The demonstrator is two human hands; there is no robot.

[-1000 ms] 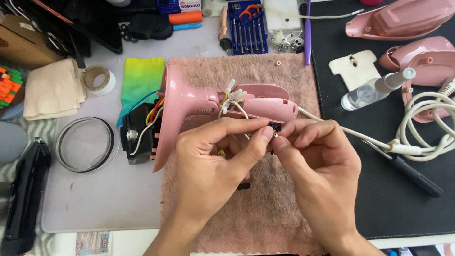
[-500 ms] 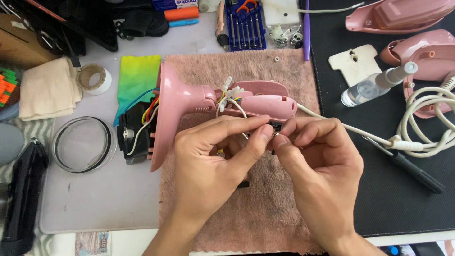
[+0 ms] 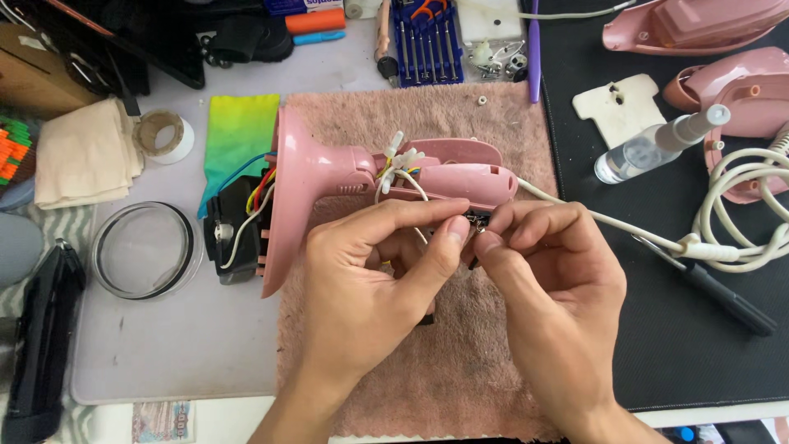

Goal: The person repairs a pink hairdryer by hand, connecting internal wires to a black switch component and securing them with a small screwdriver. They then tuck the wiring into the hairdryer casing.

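Pink hair dryer lies on its side on a pink towel mid-bench, nozzle end left, handle pointing right. Handle shell is split open; white, yellow and red wires spill out at the top, and a black motor block hangs out of the wide end on coloured leads. So disassembly looks well along: housing opened, internals exposed, nothing closed back up.

Left hand and right hand meet just below the handle, fingers of both pinched shut on a small dark part, probably a switch or connector, too small and covered to tell. White power cord runs off right from the handle, so it seems not yet detached.

Around: screwdriver set in blue case at top, loose screw on the towel, black-handled tool and a spray bottle on the dark mat right, other pink shell halves top right, tape roll and clear round lid left.
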